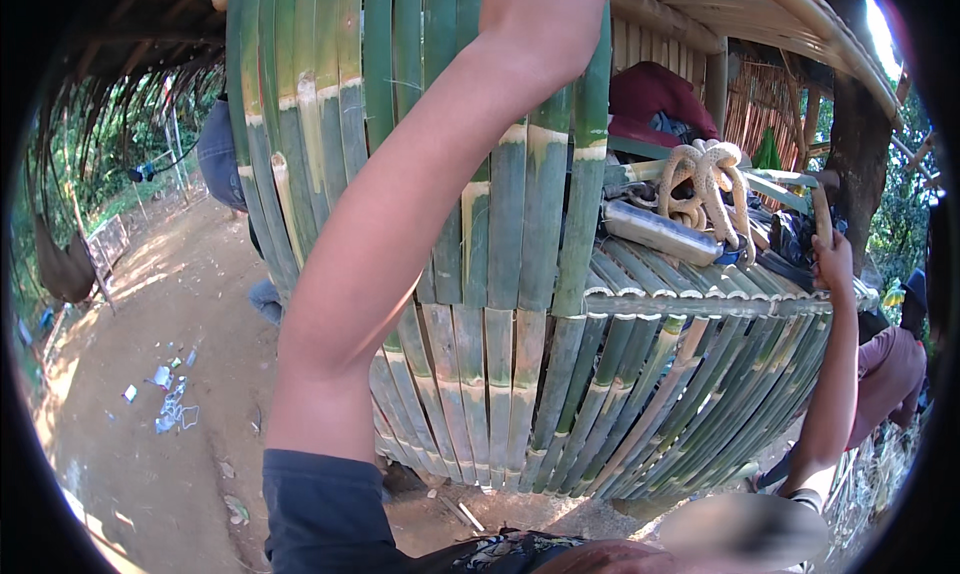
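My left arm reaches up across a panel of split green bamboo slats (505, 224). My left hand (545, 9) is at the panel's upper part, its fingers cut off by the picture's top edge. On the right, my right hand (832, 262) is closed around the tan wooden handle of a tool (822, 214); its darker head shows only in part. The hand is beside the end of a bamboo slat platform (680, 284). Lying on the platform are a coil of thick pale rope (708, 179) and a long grey metallic container (660, 232).
Behind the panel at left, a person in blue jeans (220, 154) shows in part. Another person in maroon (885, 379) is low at the far right. Maroon cloth (660, 104) and a black plastic bag (793, 239) are near the rope. Litter (170, 399) dots the dirt floor (130, 324).
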Available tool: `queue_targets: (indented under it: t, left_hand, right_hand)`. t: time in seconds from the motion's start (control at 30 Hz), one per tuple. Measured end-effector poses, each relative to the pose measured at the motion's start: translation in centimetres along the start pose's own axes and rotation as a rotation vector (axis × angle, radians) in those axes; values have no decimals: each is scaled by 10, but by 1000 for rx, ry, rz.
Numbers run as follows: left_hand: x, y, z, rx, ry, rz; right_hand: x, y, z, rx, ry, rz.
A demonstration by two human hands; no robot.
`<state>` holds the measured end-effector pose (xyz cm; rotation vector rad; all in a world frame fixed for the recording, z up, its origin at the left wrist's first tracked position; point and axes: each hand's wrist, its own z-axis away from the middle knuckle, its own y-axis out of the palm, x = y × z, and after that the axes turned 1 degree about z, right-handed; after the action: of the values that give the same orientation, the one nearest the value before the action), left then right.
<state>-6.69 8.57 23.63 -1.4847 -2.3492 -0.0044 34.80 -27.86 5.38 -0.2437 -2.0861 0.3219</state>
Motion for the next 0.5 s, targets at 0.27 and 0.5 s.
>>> queue_targets:
  t: [0.27,0.5]
  left_hand:
    - [-11,-13,-4,-3,83,-185]
    - [-15,0,0,-44,107,-124]
  right_hand:
    - [-25,-33,-54,-242,-405,878]
    - [42,42,77,-19,-179,-311]
